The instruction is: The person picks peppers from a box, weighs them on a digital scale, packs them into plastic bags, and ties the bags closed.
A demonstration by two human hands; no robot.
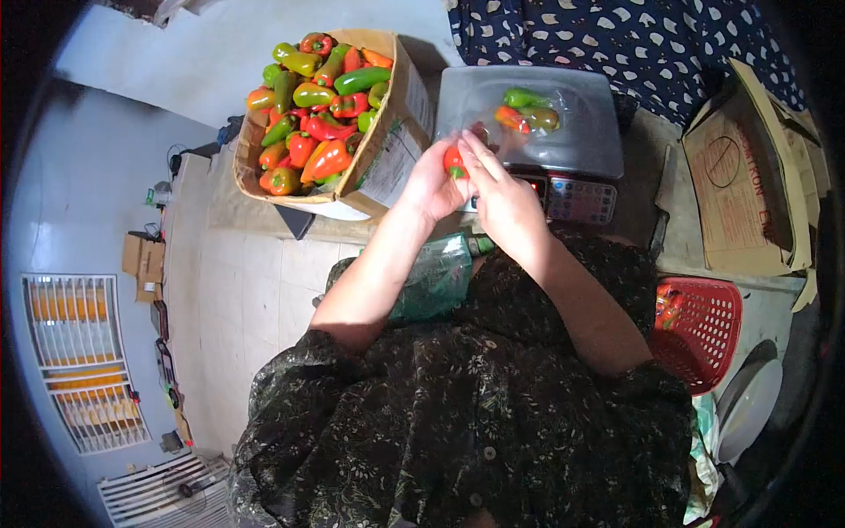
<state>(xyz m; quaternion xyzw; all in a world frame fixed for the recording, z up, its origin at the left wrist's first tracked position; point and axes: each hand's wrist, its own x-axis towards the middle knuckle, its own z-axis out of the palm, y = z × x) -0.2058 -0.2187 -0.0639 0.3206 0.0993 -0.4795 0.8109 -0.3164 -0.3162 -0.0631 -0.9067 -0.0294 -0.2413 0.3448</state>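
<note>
A red pepper [454, 164] with a green stem end is between my two hands, in front of the weighing scale. My left hand [429, 187] is closed around it from the left. My right hand [509, 204] presses against its right side, fingers together and meeting the left fingertips. Just beyond my fingers, on the scale's metal pan [576, 145], lie a green pepper [523, 98], an orange-red pepper [511, 120] and a brownish-green pepper [540, 118], seemingly in clear plastic. The scale's keypad [581, 201] shows past my right wrist.
A cardboard box [395, 97] full of red, green and orange peppers stands left of the scale. To the right are an open carton [739, 176] and a red plastic basket [711, 339] with some peppers. A green plastic bag [436, 280] rests by my lap. Dark patterned cloth [607, 40] hangs behind.
</note>
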